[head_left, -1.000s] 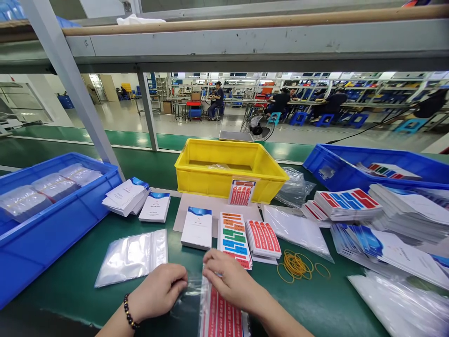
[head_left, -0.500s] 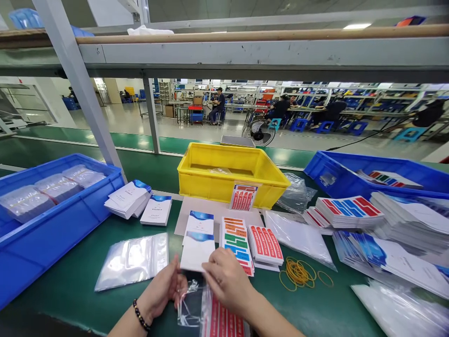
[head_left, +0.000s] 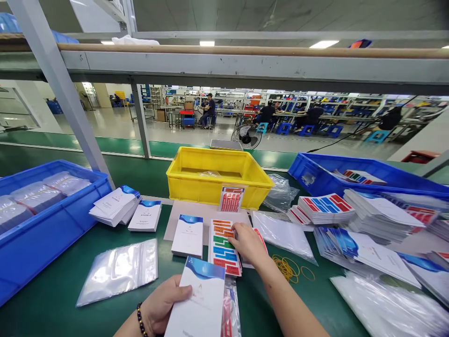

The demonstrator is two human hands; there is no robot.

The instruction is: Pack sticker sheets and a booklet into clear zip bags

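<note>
L hand [head_left: 163,302] was clamped on blue-topped booklet [head_left: 201,302], thumb across its face. Multicolour label stack [head_left: 221,252] lay just L of R hand [head_left: 248,243], long axis approx. fore-aft; R hand was nearer, fingertips at stack's upper R edge, couldn't tell if pinched or apart.

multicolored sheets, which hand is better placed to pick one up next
Right, probably: the right hand is at the right edge of the multicolored sheets, while the left hand is holding a blue-topped booklet.
</note>
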